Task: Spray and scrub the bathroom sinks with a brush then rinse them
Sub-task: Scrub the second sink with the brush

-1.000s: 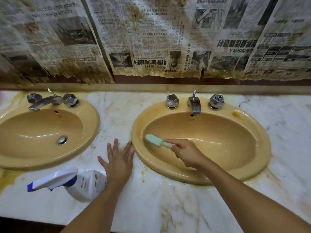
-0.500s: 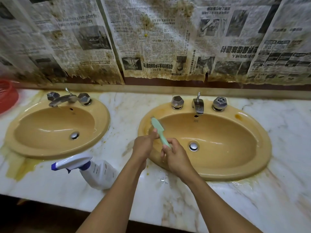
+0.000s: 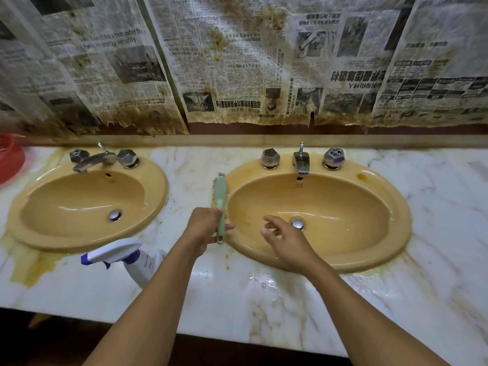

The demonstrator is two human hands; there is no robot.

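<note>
Two yellow sinks, left sink [image 3: 163, 192] and right sink [image 3: 397, 207]; one spray bottle [image 3: 116, 252] on the bench [image 3: 264, 302]. One green brush [image 3: 220, 191], centre frame, handle clasped in left grip [image 3: 203, 226]. Right grip [image 3: 286, 243] empty, fingers loosely spread, just beside it.

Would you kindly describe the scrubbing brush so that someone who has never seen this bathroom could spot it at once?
On the marble counter with two yellow sinks, find the left rim of the right sink. There the left hand grips the brush, its head pointing toward the wall. It is the only pale green thing, unlike the white and blue spray bottle nearby.
</note>
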